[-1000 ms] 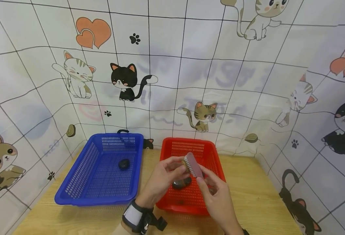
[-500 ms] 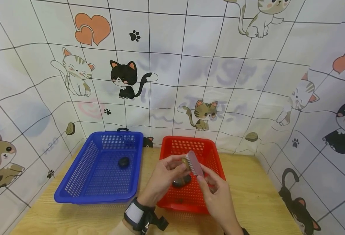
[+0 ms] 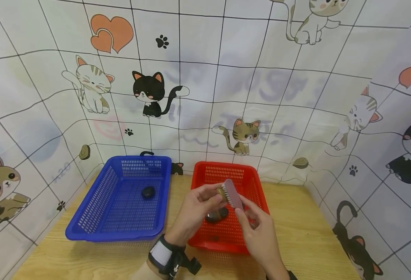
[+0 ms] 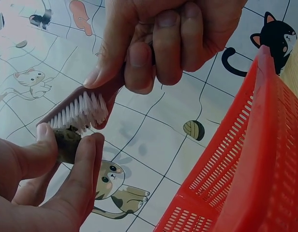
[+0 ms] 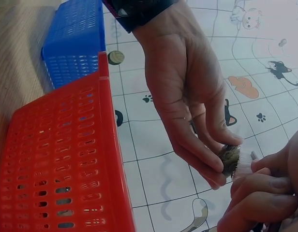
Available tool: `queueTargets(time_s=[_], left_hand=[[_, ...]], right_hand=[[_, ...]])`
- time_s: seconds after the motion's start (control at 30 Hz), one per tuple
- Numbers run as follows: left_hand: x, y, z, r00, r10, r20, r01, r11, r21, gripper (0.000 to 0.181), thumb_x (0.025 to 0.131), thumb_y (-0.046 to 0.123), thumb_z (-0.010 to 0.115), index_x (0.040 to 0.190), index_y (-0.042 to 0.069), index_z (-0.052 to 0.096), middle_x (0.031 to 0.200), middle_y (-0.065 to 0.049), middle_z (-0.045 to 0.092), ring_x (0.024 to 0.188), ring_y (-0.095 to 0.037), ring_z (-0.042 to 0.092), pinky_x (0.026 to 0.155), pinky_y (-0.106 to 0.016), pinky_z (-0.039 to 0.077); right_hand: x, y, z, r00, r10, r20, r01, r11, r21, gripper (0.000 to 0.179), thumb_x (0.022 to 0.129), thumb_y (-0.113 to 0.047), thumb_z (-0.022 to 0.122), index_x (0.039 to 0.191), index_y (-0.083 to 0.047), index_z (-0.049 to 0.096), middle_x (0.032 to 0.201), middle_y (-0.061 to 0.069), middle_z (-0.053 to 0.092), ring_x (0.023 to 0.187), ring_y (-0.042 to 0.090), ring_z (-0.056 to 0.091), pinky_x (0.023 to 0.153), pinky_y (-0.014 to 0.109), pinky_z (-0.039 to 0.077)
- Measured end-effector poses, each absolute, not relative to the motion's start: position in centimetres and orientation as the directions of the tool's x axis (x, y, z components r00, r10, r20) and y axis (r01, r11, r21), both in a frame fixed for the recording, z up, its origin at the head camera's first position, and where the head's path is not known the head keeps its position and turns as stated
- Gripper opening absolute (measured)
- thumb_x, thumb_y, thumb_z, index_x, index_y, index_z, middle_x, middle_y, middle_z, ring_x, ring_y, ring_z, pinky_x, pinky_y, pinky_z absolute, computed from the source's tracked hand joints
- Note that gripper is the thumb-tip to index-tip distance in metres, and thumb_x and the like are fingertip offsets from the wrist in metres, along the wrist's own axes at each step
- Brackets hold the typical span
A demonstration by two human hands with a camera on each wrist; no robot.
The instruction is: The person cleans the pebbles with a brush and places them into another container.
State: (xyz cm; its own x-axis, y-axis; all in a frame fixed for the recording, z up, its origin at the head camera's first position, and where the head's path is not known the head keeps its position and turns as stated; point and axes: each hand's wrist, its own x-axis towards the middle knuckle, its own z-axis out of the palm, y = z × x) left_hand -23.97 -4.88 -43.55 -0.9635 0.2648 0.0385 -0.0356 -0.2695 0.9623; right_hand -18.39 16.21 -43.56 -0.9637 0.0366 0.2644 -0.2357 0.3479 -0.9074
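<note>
Above the red basket (image 3: 200, 242), my left hand (image 3: 197, 208) pinches a small brownish-green stone (image 4: 67, 145) between thumb and fingertips. My right hand (image 3: 259, 229) grips a mauve scrub brush (image 3: 234, 194) by its back, fingers curled round it. The brush's white bristles (image 4: 83, 112) lie against the stone's upper side in the left wrist view. From the right wrist view, the stone and bristles meet between the two hands, with most of the brush hidden behind my right fingers. Dark stones (image 3: 216, 215) lie in the red basket below, partly covered by my left hand.
To the left stands a blue basket (image 3: 118, 236) with one black stone (image 3: 148, 192) in it. Both baskets sit on a wooden table (image 3: 303, 233). A cat-printed sheet (image 3: 198, 77) encloses the back and sides. My left wrist wears a strapped camera mount (image 3: 167, 256).
The brush shifts only slightly against the stone, both hands keeping their grips above the red basket. The head view tilts a little.
</note>
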Motion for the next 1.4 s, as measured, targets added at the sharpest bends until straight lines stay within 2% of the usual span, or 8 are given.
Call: queueTargets(time_s=[0.27,0.5,0.73,0.87,0.97,1.07,1.27,1.4], left_hand=[[-23.9,-4.6,-43.8,-0.965,0.257,0.046,-0.025,-0.267,0.963,0.043,0.112,0.013,0.079,0.155,0.01,0.073,0.149,-0.017,0.081,0.129,-0.027,0.084,0.11,-0.034,0.069],[-23.9,-4.8,-43.5,-0.963,0.267,0.036,-0.038,-0.266,0.963,0.043,0.113,0.012,0.078,0.155,0.009,0.073,0.15,-0.019,0.079,0.13,-0.033,0.084,0.108,-0.036,0.07],[-24.0,-5.0,-43.4,-0.971,0.235,0.049,-0.022,-0.29,0.957,0.043,0.113,0.014,0.077,0.156,0.014,0.073,0.154,-0.017,0.077,0.135,-0.033,0.082,0.11,-0.035,0.069],[-24.1,-5.0,-43.6,-0.976,0.21,0.059,0.001,-0.266,0.964,0.044,0.113,0.015,0.078,0.157,0.012,0.073,0.152,-0.018,0.079,0.129,-0.03,0.085,0.112,-0.037,0.069],[-24.2,-4.9,-43.7,-0.972,0.229,0.061,-0.001,-0.261,0.965,0.046,0.113,0.014,0.078,0.158,0.008,0.071,0.151,-0.02,0.079,0.126,-0.029,0.086,0.113,-0.038,0.068],[-24.2,-5.0,-43.7,-0.967,0.249,0.058,-0.01,-0.263,0.965,0.047,0.113,0.013,0.078,0.159,0.007,0.069,0.151,-0.022,0.079,0.127,-0.03,0.086,0.112,-0.037,0.069],[-24.4,-5.0,-43.8,-0.978,0.205,0.039,-0.02,-0.278,0.96,0.044,0.113,0.017,0.079,0.157,0.014,0.073,0.152,-0.018,0.078,0.13,-0.03,0.084,0.11,-0.034,0.069],[-24.5,-5.0,-43.9,-0.985,0.167,0.036,-0.013,-0.283,0.959,0.043,0.113,0.017,0.078,0.156,0.015,0.074,0.152,-0.015,0.079,0.131,-0.029,0.084,0.111,-0.035,0.069]], right_hand=[[-18.5,15.7,-43.6,-0.947,0.022,0.32,-0.299,0.305,-0.904,0.045,0.112,-0.019,0.08,0.156,-0.01,0.074,0.085,0.005,0.072,0.07,0.008,0.052,0.055,0.023,0.046],[-19.0,16.2,-43.6,-0.955,0.059,0.29,-0.251,0.358,-0.899,0.046,0.113,-0.023,0.079,0.158,-0.015,0.073,0.108,0.012,0.085,0.081,0.013,0.061,0.062,0.025,0.049],[-18.7,16.1,-43.6,-0.964,0.051,0.261,-0.227,0.355,-0.907,0.046,0.112,-0.026,0.082,0.156,-0.016,0.075,0.11,0.012,0.085,0.078,0.012,0.059,0.054,0.024,0.044],[-18.7,15.7,-43.6,-0.95,0.017,0.312,-0.289,0.334,-0.897,0.046,0.111,-0.023,0.082,0.156,-0.012,0.075,0.124,0.013,0.088,0.096,0.005,0.075,0.067,0.021,0.059],[-19.0,15.5,-43.6,-0.937,0.009,0.349,-0.327,0.326,-0.887,0.046,0.112,-0.02,0.08,0.156,-0.009,0.074,0.12,0.016,0.089,0.092,0.004,0.074,0.067,0.021,0.059],[-19.4,15.7,-43.5,-0.934,0.015,0.358,-0.334,0.323,-0.885,0.045,0.113,-0.018,0.079,0.157,-0.007,0.073,0.105,0.016,0.084,0.079,0.009,0.063,0.057,0.024,0.049],[-19.5,15.9,-43.5,-0.952,0.024,0.306,-0.282,0.331,-0.901,0.046,0.114,-0.021,0.078,0.157,-0.006,0.073,0.103,0.014,0.079,0.078,0.01,0.058,0.056,0.024,0.046],[-19.1,15.5,-43.6,-0.952,0.013,0.307,-0.285,0.334,-0.898,0.046,0.112,-0.022,0.08,0.155,-0.007,0.074,0.111,0.016,0.085,0.083,0.01,0.065,0.061,0.024,0.053]])
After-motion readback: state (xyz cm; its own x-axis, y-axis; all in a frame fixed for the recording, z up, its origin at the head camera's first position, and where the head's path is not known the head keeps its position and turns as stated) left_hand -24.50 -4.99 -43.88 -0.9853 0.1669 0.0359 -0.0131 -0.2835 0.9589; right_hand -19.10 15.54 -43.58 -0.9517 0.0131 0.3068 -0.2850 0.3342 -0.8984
